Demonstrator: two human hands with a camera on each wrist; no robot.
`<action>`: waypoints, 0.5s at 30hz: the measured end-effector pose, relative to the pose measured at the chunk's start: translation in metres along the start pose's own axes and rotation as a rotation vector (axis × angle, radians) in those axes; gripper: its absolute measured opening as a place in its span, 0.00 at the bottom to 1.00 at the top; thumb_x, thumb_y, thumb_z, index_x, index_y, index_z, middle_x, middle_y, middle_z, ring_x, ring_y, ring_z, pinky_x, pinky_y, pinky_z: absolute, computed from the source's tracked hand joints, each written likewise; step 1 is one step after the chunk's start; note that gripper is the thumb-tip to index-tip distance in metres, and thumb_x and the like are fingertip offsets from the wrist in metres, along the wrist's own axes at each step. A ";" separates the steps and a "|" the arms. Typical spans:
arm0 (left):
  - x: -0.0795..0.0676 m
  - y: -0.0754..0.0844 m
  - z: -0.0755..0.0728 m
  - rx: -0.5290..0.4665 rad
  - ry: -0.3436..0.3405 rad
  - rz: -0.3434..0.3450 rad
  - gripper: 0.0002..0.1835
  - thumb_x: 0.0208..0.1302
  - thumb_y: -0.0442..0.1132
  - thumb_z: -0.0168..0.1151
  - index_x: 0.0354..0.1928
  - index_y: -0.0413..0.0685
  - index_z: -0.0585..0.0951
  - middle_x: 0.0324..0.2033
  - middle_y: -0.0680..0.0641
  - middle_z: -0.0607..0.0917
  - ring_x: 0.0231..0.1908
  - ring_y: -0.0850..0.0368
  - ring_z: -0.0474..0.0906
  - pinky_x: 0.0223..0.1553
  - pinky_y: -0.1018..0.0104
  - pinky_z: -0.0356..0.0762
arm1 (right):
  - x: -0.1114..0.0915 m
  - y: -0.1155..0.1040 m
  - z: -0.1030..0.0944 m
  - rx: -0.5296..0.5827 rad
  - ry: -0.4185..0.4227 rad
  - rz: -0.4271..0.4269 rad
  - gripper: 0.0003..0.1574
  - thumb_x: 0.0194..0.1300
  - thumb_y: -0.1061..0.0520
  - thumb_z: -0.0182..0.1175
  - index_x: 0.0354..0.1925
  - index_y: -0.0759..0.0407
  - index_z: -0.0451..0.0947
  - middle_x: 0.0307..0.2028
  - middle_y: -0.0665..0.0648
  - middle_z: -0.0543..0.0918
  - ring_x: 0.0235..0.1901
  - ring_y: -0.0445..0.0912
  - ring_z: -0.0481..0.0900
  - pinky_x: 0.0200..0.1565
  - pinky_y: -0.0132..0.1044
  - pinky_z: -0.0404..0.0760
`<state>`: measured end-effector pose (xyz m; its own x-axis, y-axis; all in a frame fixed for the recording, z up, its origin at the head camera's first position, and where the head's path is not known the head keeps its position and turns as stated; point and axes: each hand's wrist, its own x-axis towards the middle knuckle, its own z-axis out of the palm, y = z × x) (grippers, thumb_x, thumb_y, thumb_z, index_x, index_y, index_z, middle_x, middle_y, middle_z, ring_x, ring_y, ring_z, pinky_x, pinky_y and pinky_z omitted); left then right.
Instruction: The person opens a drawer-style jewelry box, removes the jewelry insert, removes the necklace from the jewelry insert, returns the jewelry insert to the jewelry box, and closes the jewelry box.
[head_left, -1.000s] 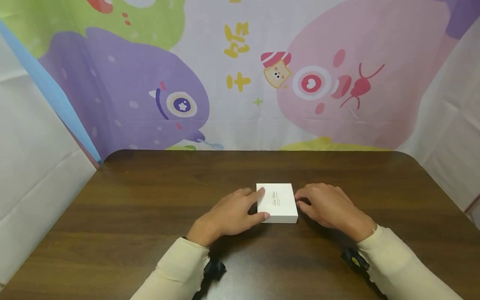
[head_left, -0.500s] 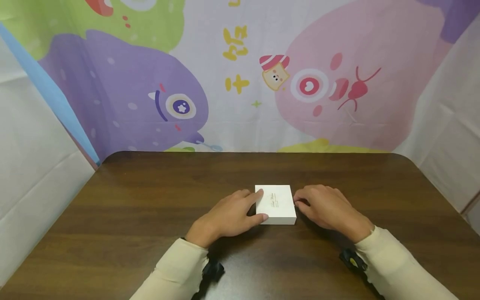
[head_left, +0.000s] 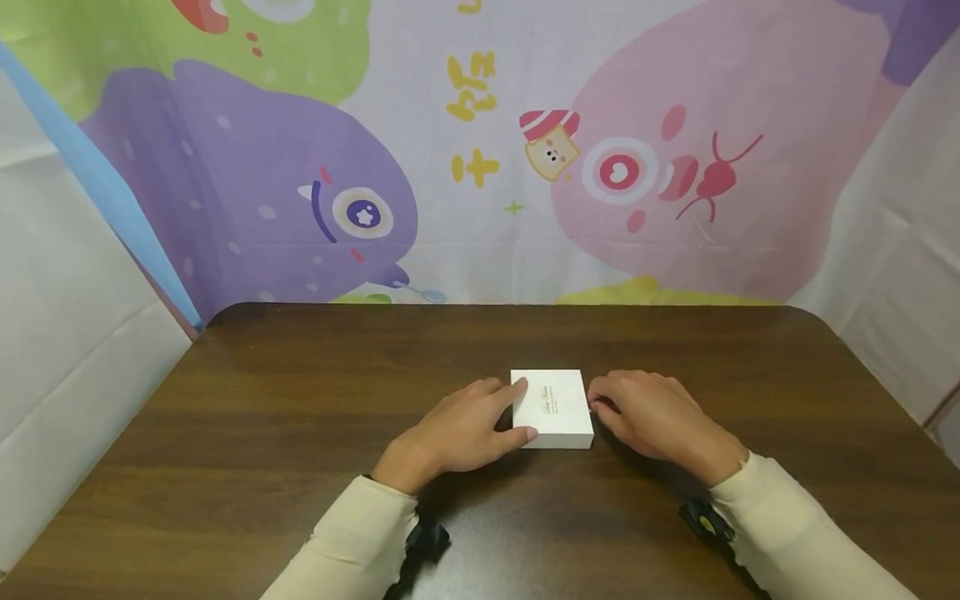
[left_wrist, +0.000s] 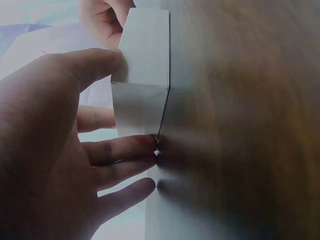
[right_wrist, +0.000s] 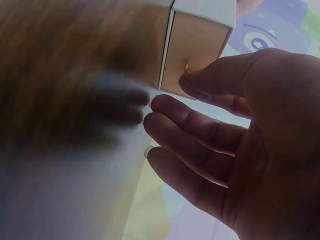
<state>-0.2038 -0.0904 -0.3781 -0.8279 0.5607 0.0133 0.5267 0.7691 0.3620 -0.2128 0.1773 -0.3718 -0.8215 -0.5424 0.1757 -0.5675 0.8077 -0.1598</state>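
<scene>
White drawer box (head_left: pixel 557 408): between both hands' fingers
Left hand (head_left: pixel 459 429): fingers spread — touching it
Right hand (head_left: pixel 658 417): fingers pinching pull loop (right_wrist: pixel 187 66)

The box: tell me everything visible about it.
White, flat and cardboard-looking, the box lies on the table, small lettering on its top too fine to read. Its end nearest the right hand is a tan-looking panel with white edges, bearing a small loop pinched by that hand. The panel looks shut or nearly so. The left hand touches the box with thumb and forefinger.
</scene>
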 end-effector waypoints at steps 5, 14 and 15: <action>0.000 0.000 0.000 -0.005 0.002 -0.006 0.39 0.70 0.62 0.56 0.76 0.50 0.65 0.64 0.41 0.74 0.62 0.48 0.72 0.61 0.52 0.70 | 0.000 -0.001 0.000 0.009 -0.003 0.010 0.09 0.68 0.58 0.62 0.31 0.44 0.78 0.25 0.41 0.73 0.24 0.39 0.68 0.24 0.37 0.69; 0.001 -0.001 0.001 -0.004 0.012 -0.002 0.38 0.70 0.62 0.57 0.75 0.50 0.65 0.63 0.41 0.76 0.60 0.49 0.73 0.59 0.52 0.71 | 0.000 0.001 0.001 0.005 -0.003 0.004 0.08 0.68 0.58 0.62 0.32 0.45 0.78 0.26 0.41 0.73 0.24 0.39 0.68 0.25 0.37 0.69; 0.001 0.000 0.001 -0.004 0.012 -0.004 0.39 0.70 0.62 0.56 0.75 0.50 0.65 0.62 0.41 0.76 0.60 0.49 0.74 0.59 0.52 0.71 | 0.000 0.001 0.001 0.007 -0.004 0.005 0.08 0.68 0.58 0.62 0.32 0.45 0.78 0.26 0.41 0.73 0.24 0.39 0.68 0.25 0.37 0.69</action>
<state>-0.2046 -0.0901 -0.3788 -0.8323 0.5538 0.0224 0.5224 0.7703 0.3657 -0.2131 0.1780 -0.3728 -0.8245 -0.5395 0.1707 -0.5638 0.8088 -0.1673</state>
